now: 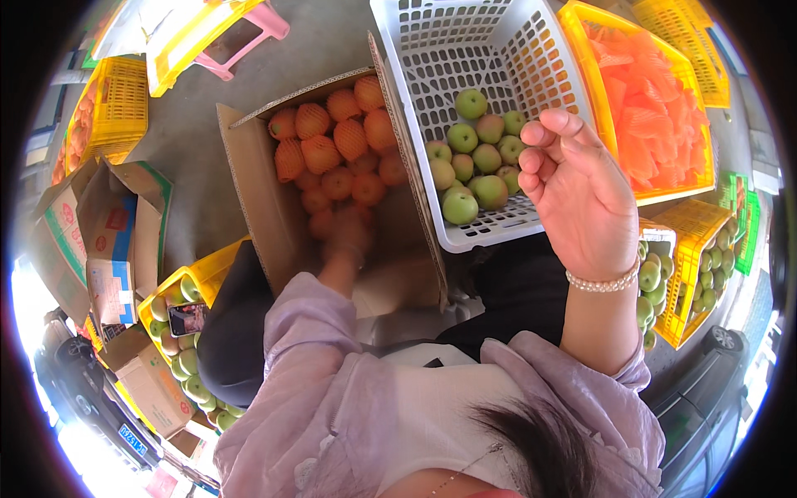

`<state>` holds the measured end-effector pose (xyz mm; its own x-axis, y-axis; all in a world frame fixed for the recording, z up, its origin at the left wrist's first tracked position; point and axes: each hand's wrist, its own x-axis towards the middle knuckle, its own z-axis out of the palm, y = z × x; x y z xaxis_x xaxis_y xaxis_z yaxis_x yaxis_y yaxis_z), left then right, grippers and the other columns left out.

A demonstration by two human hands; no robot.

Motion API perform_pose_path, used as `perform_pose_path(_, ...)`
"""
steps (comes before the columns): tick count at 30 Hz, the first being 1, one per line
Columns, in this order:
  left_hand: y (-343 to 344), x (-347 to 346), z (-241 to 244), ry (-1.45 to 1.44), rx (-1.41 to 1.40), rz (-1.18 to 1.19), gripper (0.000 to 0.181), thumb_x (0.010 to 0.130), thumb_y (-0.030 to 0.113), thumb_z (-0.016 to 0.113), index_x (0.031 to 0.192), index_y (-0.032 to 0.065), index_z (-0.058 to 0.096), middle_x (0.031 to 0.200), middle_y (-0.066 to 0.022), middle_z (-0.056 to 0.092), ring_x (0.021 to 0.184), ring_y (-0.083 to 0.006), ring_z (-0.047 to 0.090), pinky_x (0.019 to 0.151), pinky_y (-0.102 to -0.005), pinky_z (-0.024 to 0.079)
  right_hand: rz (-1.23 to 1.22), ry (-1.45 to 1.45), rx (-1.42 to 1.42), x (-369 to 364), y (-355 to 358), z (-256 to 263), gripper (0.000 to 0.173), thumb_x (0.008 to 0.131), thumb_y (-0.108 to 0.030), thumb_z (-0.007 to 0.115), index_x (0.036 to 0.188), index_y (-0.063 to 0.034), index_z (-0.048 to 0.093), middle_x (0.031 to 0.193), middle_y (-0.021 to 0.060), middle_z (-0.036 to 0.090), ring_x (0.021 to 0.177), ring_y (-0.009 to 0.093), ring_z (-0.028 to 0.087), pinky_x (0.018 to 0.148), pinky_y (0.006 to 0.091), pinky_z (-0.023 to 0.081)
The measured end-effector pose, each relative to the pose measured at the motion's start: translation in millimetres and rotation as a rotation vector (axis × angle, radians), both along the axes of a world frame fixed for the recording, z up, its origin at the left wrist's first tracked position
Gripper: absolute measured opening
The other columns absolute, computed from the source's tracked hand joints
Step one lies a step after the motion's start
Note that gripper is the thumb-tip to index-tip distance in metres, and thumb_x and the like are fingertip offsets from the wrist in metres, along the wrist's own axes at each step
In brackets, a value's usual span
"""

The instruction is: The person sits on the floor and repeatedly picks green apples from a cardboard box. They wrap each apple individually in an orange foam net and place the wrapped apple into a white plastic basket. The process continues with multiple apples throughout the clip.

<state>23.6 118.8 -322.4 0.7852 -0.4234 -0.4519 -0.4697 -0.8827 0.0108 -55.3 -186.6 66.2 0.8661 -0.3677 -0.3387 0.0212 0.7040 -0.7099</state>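
My left hand [345,233] reaches down into an open cardboard box [249,180], blurred, against the lowest of the apples in orange foam nets [320,154]; whether it grips one cannot be told. Rows of these netted fruits fill the far part of the box. Raised over the right side of a white plastic basket [448,239], my right hand [579,180] has its palm turned up and fingers slightly curled, holding nothing. Bare green apples [487,158] with some red blush lie in the near part of that basket. A pearl bracelet circles my right wrist.
At the right, a yellow crate [707,155] holds loose orange foam nets [654,118]. Yellow crates of green apples [710,274] stand lower right and left. A phone [188,319] lies on the left apples. Folded cardboard boxes [112,230] and a pink stool [269,22] stand farther left.
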Motion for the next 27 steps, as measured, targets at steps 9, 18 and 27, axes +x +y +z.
perform_pose_path(9,-36,-10,6,0.336,-0.279,0.248,0.042,0.083,0.024,0.061,0.117,0.0033,0.048,0.114,-0.0175,0.058,0.105,-0.0353,0.057,0.089,-0.0420,0.048,0.034,0.050,0.015,2,5,-6,0.023,0.091,-0.012,0.053,0.111,-0.0035,0.059,0.102,0.0077,0.064,0.086,0.014,0.058,0.081,0.0279,0.044)
perform_pose_path(18,-40,20,52,1.232,-1.330,1.247,0.036,0.092,0.024,0.055,0.125,0.0092,0.049,0.116,-0.0117,0.060,0.102,-0.0258,0.060,0.084,-0.0439,0.052,0.099,0.002,-0.058,-5,9,8,0.021,0.090,-0.014,0.056,0.109,-0.0051,0.059,0.102,0.0063,0.064,0.084,0.012,0.057,0.079,0.0251,0.043)
perform_pose_path(27,-63,10,281,1.893,-1.615,0.712,0.055,0.091,0.057,0.044,0.119,0.0112,0.055,0.111,-0.0108,0.063,0.093,-0.0277,0.063,0.070,-0.0381,0.055,0.410,-0.176,-0.715,-15,29,12,0.060,0.076,-0.012,0.076,0.128,-0.0034,0.048,0.120,0.0076,0.055,0.114,0.018,0.051,0.098,0.0319,0.042)
